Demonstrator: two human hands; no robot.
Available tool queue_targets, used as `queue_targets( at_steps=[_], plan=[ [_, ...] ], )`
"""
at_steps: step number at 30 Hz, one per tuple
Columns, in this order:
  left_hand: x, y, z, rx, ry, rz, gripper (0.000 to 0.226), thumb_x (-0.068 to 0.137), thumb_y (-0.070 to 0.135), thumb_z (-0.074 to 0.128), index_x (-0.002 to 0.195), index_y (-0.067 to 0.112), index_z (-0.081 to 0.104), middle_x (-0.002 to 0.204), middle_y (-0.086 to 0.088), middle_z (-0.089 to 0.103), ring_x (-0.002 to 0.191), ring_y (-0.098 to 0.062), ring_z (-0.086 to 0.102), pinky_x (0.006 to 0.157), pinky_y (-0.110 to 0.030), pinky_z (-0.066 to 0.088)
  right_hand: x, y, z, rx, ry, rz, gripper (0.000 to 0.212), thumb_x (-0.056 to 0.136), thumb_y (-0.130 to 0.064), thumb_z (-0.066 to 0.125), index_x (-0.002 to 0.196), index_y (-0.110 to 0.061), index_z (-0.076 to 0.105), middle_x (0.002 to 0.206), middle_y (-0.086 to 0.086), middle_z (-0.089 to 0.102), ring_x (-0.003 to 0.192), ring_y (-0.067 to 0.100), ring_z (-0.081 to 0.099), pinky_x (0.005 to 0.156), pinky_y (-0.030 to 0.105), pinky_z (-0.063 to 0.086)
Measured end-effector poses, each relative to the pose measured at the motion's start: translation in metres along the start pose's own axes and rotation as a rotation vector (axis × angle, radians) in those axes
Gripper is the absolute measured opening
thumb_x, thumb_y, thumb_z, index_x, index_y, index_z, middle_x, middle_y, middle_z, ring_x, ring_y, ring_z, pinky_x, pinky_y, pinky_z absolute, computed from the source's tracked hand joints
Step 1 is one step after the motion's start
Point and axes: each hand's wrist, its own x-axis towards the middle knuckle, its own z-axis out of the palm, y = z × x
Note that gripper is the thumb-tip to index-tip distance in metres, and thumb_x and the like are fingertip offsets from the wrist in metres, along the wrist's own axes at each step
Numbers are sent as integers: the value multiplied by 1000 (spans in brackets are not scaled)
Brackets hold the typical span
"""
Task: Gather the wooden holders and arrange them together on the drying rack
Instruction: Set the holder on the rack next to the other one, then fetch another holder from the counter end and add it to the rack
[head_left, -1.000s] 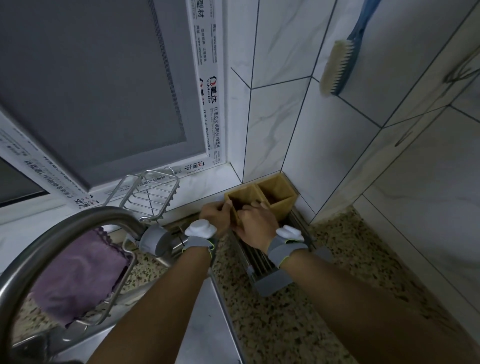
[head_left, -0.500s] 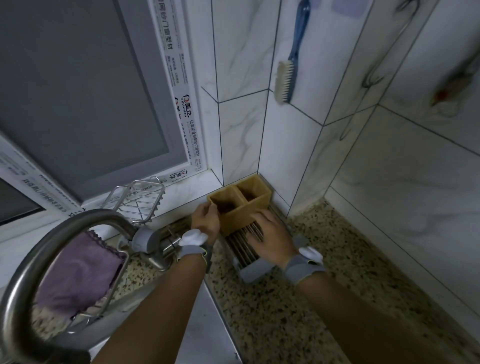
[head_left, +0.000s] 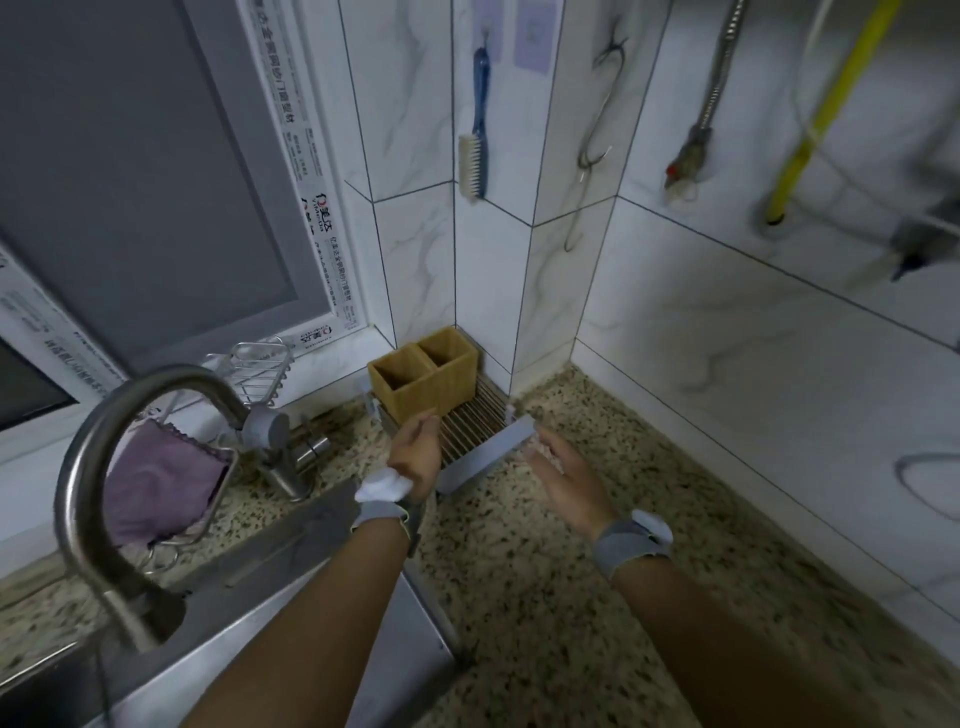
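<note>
Two square wooden holders stand side by side, touching, at the back of the drying rack (head_left: 485, 449) in the tiled corner: the left holder (head_left: 402, 384) and the right holder (head_left: 451, 364), both upright with nothing in them. My left hand (head_left: 418, 452) hovers just in front of the left holder, fingers loosely curled, holding nothing. My right hand (head_left: 563, 470) is off the rack's right front corner, palm open and fingers spread, blurred by motion. Neither hand touches a holder.
A curved steel faucet (head_left: 130, 467) rises at the left over the sink (head_left: 291, 613). A purple cloth (head_left: 161, 478) hangs in a wire caddy, and a wire soap rack (head_left: 254, 366) sits on the sill. A blue brush (head_left: 475, 156) hangs on the wall. Speckled counter (head_left: 571, 597) spreads right.
Both hands have let go of the holders and drawn back toward me. The right hand swung out to the right. The holders stay together on the rack, and my view tilted up.
</note>
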Motion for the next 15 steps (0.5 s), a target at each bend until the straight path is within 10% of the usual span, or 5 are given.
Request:
queue_targets(
  at_steps=[5,9,15],
  plan=[
    [-85,26,17,40,-235,-77,36,101,30,50,131,16,64,125,-7,64,114,-27,62,97,-44,52,-50,19,-20,106,69,28,56,94,-68,49,146,-51,44,159,-12,37,146,16,37,115,46,37],
    [-109,15,26,53,-330,-74,39,98,33,50,128,12,64,127,-14,64,105,-25,58,83,-37,50,-88,32,-29,163,117,82,64,91,-69,53,150,-54,33,138,-11,49,128,16,49,99,38,46],
    [-144,0,73,77,-485,-201,21,104,29,48,112,16,61,95,-4,65,79,-19,61,70,-30,48,-147,65,-70,289,234,170,85,78,-84,53,153,-48,33,142,-17,45,141,16,40,114,42,35]
  ],
)
